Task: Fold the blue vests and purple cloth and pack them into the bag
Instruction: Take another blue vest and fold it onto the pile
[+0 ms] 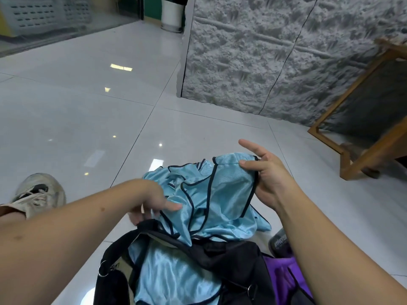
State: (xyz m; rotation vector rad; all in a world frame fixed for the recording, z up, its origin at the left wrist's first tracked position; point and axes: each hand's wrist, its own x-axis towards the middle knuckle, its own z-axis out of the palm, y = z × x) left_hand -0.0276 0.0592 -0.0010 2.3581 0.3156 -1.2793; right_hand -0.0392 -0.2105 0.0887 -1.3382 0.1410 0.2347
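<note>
A light blue vest point(211, 194) with dark trim hangs crumpled above the black bag point(222, 249). My right hand point(266, 179) pinches its upper right edge between thumb and fingers, the index finger sticking out. My left hand point(154, 201) reaches into the vest's left side, thumb on the fabric, fingers curled under it. Another shiny blue vest point(174, 276) lies in or across the bag's opening. Purple cloth point(284, 274) shows at the bag's right side, partly behind my right forearm.
Glossy white floor tiles point(88, 111) spread ahead and to the left. My shoe point(37, 194) rests at the left. A grey textured wall panel point(275, 58) stands ahead, a wooden frame point(365, 137) at the right. A dark printed object point(279, 241) lies beside the bag.
</note>
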